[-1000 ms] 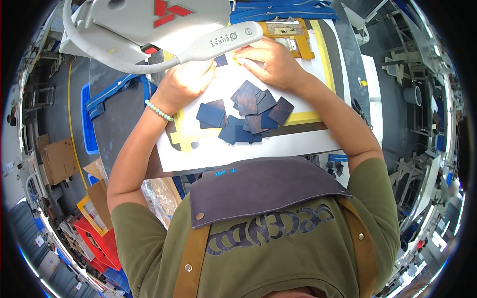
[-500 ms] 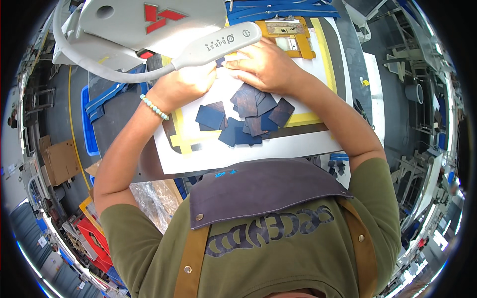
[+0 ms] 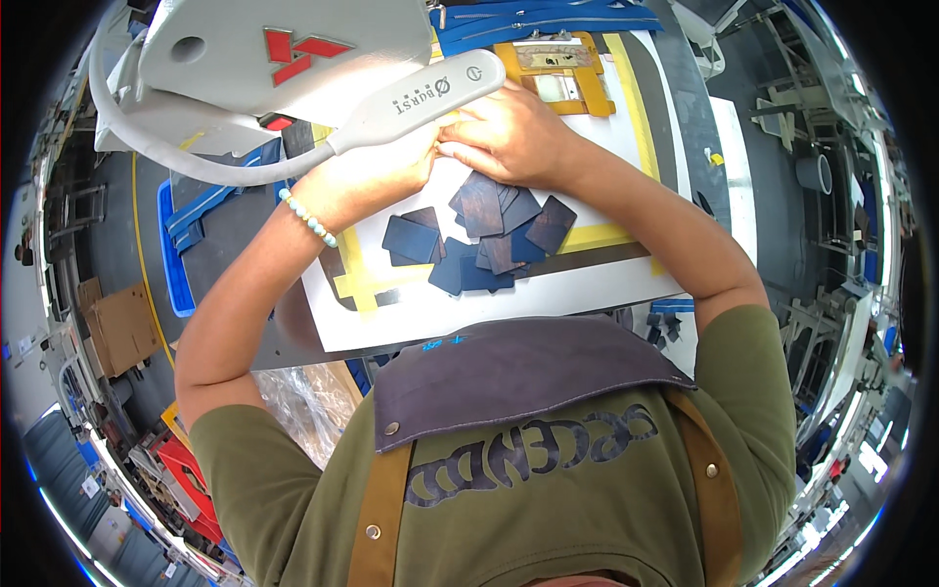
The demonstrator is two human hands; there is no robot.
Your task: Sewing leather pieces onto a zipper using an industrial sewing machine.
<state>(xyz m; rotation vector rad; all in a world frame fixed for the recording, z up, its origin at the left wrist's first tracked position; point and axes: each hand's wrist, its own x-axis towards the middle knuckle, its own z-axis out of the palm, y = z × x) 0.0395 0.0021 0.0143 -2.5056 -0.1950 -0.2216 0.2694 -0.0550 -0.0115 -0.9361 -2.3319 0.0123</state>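
Observation:
A grey lamp head point(image 3: 416, 106) on a bendy neck covers part of both hands, close to the sewing machine point(image 3: 293, 68). My left hand point(image 3: 386, 184), with a beaded bracelet at the wrist, is closed, its fingertips out of sight. Against it lies my right hand point(image 3: 514, 137), fingers bent and drawn together. Whatever they pinch is hidden. Just nearer to me, a loose heap of small dark blue and brown rectangular pieces point(image 3: 484, 235) lies on the white work surface point(image 3: 411, 328).
Beyond my right hand sits a yellow-brown frame jig point(image 3: 597, 88). Blue zipper strips point(image 3: 548, 22) lie at the far edge. At the left are more blue strips point(image 3: 220, 205) and a blue bin point(image 3: 174, 254). Yellow tape point(image 3: 357, 269) marks the work surface.
Both hands have come closer together, the left shifting slightly right. A dark blue piece seen between them earlier is now out of sight. The whole view has shifted a little.

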